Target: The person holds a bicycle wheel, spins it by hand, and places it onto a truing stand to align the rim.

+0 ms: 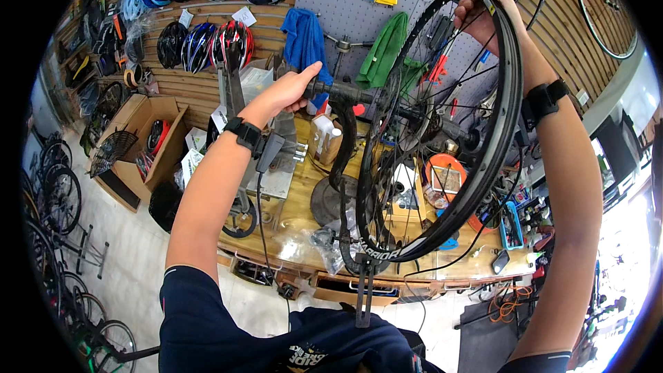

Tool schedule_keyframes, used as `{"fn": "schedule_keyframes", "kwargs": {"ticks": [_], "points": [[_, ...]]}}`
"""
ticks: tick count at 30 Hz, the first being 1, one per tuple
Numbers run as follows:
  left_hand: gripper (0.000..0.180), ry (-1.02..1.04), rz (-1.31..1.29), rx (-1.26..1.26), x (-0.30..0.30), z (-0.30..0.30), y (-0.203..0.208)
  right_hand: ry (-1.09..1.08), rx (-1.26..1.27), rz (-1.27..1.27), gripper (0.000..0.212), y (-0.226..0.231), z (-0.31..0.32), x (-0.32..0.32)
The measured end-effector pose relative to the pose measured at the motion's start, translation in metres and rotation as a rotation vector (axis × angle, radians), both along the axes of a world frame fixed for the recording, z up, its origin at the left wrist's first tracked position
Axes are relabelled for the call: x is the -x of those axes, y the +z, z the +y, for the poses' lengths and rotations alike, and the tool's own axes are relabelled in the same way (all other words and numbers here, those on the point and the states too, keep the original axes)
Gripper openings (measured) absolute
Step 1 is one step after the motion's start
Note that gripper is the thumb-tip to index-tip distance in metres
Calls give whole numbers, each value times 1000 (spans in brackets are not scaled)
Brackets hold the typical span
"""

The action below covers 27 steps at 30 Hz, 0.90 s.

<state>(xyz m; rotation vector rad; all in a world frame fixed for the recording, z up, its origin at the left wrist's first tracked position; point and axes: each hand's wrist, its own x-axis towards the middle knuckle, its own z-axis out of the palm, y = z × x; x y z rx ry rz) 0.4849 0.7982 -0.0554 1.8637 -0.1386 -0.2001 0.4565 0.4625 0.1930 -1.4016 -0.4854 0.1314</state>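
A black bicycle wheel (507, 90) stands upright in a dark metal wheel truing stand (345, 145), above the wooden workbench. My right hand (487, 17) is at the top of the wheel, its fingers curled around the rim and tire edge. My left hand (293, 88) reaches to the left end of the stand's horizontal bar, fingers closed around that end and thumb pointing up. A slotted metal gauge arm (364, 293) sits at the bottom of the rim, toward me. Spokes and a cassette show inside the wheel.
The workbench (293, 235) carries white bottles (324, 138), an orange round dish (449, 173), a blue tray (512, 224) and a phone (500, 261). Below its front edge, drawers stand partly pulled out. A cardboard box (141, 141) and hanging helmets (231, 45) are to the left.
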Motion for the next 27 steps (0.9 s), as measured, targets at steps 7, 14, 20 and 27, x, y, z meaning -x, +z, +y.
{"fn": "schedule_keyframes", "kwargs": {"ticks": [7, 14, 20, 27], "points": [[73, -3, 81, -32, -1, -6, 11, 148, 6, -2, 32, -3, 1, -7], [74, 69, 27, 10, 10, -11, 8, 260, -10, -3, 28, -4, -9, -16], [74, 100, 44, 10, 8, -6, 4, 246, 14, -23, 28, -7, -5, -16], [73, 129, 39, 13, 9, -13, 6, 129, -51, -5, 30, -13, 1, -10]]}}
